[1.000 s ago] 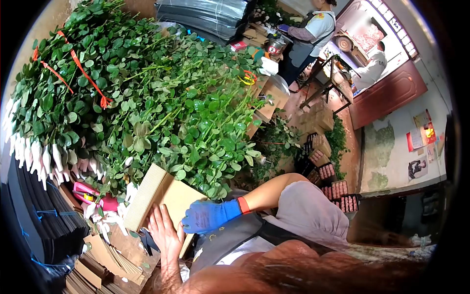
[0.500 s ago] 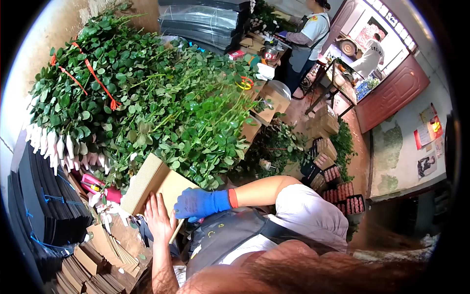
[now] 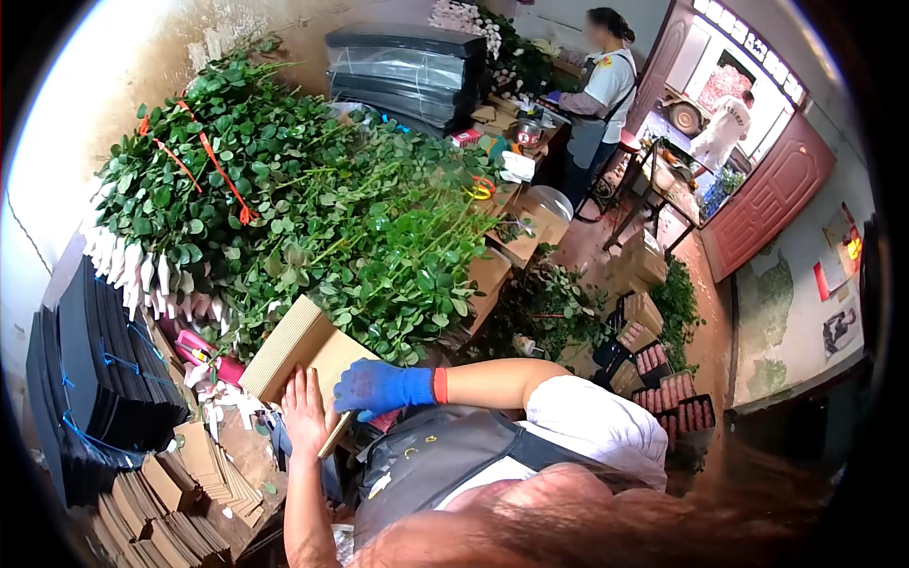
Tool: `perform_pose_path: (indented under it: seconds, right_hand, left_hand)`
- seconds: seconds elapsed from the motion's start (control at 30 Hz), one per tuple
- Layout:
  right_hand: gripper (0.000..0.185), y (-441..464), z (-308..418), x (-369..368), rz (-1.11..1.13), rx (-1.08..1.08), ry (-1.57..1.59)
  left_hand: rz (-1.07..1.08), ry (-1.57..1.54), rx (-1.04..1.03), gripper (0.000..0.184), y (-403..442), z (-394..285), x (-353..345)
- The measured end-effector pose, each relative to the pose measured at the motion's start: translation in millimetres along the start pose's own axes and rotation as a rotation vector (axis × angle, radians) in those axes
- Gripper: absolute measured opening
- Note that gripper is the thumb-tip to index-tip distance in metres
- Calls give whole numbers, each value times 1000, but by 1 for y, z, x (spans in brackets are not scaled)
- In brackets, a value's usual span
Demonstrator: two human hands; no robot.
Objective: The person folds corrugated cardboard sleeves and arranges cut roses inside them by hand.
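Observation:
A folded piece of corrugated cardboard (image 3: 301, 333) rests at the front edge of the leafy stems, its ribbed flap standing up along the left. My left hand (image 3: 305, 407), bare, lies on the flap's lower part with its fingers stretched out flat. My right hand (image 3: 386, 386), in a blue knitted glove with a red cuff, has its fingers curled over the near edge of the cardboard. Behind the cardboard spreads a large heap of green-leaved rose stems (image 3: 379, 227); their wrapped white heads (image 3: 133, 270) hang at the left.
Black sheets (image 3: 104, 369) tied with blue cord stand left, above stacked cardboard pieces (image 3: 175, 506). A pink tool (image 3: 204, 355) lies beside them. Plastic-wrapped black sheets (image 3: 407, 76) are at the back. Boxes of pink flowers (image 3: 677, 402) sit right. Two other people (image 3: 601, 95) stand farther off.
The camera view has tilted, shifting the room slightly. My gloved hand has turned a little, its thumb side lower on the cardboard; my bare hand stays flat on the flap.

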State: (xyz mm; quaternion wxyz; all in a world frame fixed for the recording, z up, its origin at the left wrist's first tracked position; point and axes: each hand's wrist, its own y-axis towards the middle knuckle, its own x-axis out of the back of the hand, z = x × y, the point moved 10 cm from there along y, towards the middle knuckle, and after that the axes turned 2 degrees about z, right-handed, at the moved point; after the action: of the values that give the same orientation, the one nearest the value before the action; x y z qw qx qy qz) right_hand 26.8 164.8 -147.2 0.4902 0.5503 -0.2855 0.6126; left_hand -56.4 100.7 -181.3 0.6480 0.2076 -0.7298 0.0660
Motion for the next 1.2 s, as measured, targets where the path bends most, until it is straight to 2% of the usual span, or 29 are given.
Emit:
perform_pose_path:
  seconds: [0.43,0.6,0.93,1.2]
  right_hand:
    - [34,1,0,-4,66,-42,7]
    - [32,-2,0,1,-8,-32,13]
    - [32,3,1,-10,135,-74,-15]
    - [33,7,-1,-15,189,-91,15]
  left_hand:
    - [-8,-9,0,74,-1,-2,3]
    - [26,-43,27,74,2,-6,9]
    - [92,-110,27,78,6,-6,11]
    - [120,-135,33,74,9,-11,21]
